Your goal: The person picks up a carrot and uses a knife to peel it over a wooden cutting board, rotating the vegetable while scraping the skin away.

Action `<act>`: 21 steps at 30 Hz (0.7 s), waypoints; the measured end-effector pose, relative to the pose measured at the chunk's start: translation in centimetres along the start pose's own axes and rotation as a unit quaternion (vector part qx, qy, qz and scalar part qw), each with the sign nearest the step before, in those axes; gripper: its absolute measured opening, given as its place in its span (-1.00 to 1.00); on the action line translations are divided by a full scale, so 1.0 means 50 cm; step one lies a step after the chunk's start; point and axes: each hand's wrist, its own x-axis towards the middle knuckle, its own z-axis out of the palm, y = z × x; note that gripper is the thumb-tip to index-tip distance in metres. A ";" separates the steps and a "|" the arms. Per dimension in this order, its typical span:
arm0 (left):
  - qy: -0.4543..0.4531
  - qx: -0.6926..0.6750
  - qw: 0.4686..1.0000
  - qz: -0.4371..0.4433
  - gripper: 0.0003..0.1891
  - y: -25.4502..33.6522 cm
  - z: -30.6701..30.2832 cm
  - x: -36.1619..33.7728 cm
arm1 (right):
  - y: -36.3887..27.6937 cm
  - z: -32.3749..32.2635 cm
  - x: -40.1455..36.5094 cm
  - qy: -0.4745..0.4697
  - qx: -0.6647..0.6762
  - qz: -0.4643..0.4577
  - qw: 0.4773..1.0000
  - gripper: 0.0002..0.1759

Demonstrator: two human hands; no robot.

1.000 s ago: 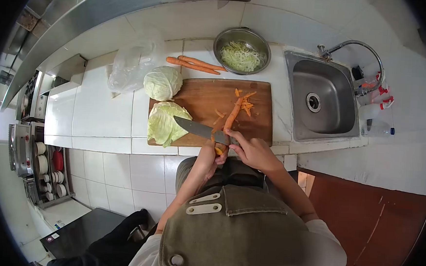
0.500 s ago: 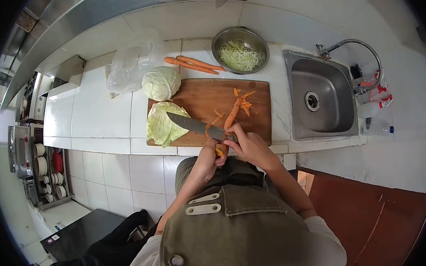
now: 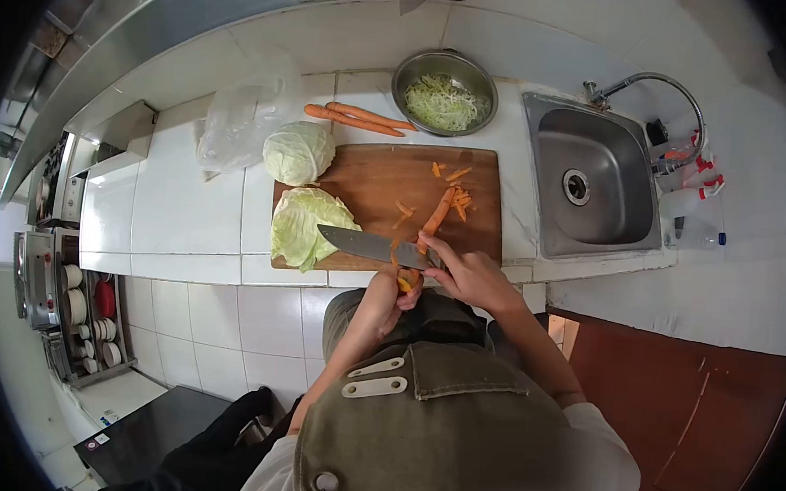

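Note:
My right hand (image 3: 470, 275) is closed round the handle of a kitchen knife (image 3: 368, 245), its broad blade pointing left over the front of the wooden cutting board (image 3: 370, 174). In my closed left hand (image 3: 392, 296) is the thick end of a carrot (image 3: 436, 218), whose far tip reaches onto the board. The blade lies across this carrot, close to my fingers. Orange peelings (image 3: 461, 202) are scattered around the tip. A cut piece of cabbage (image 3: 304, 229) sits at the board's left front, with a whole cabbage (image 3: 298, 153) behind it.
Two carrots (image 3: 356, 117) lie behind the board beside a steel bowl (image 3: 488, 107) of shredded cabbage. A clear plastic bag (image 3: 238, 132) is at the left. To the right is a steel sink (image 3: 551, 228) with a curved faucet (image 3: 682, 80). Another person's dark-clothed leg (image 3: 210, 437) shows lower left.
The knife and my right hand have shifted slightly right and toward me along the carrot. The carrot's tip has swung a little right, and some peelings have moved.

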 end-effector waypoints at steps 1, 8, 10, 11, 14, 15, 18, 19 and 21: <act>-0.001 0.000 1.000 -0.001 -0.67 0.000 0.001 0.000 | 0.000 0.002 -0.001 0.003 0.005 0.004 1.000 -0.43; 0.005 0.000 1.000 -0.007 -0.71 0.003 0.000 -0.002 | -0.003 0.003 0.008 -0.011 0.011 0.021 1.000 -0.54; 0.002 0.006 1.000 -0.006 -0.73 0.002 -0.001 0.000 | -0.014 -0.013 0.015 -0.019 0.028 0.031 0.999 -0.58; 0.009 0.007 1.000 -0.002 -0.74 -0.001 -0.003 0.004 | -0.017 -0.019 0.019 -0.027 0.045 0.041 0.998 -0.61; 0.019 0.016 1.000 0.005 -0.67 0.009 0.008 -0.001 | 0.032 0.036 0.037 0.114 0.208 -0.065 0.969 -0.67; 0.020 0.025 0.999 0.007 -0.60 0.013 0.013 -0.003 | 0.040 0.033 0.039 0.114 0.208 -0.065 0.969 -0.67; 0.006 0.027 1.000 0.002 -0.52 0.012 0.008 -0.002 | 0.062 -0.001 0.036 -0.057 0.505 0.168 0.844 -0.71; 0.008 0.026 1.000 0.002 -0.52 0.013 0.009 -0.002 | 0.055 -0.013 0.037 -0.058 0.506 0.167 0.844 -0.71; 0.028 0.028 0.999 -0.006 -0.56 0.015 0.010 -0.003 | 0.039 -0.033 0.039 0.023 0.291 0.157 0.944 -0.68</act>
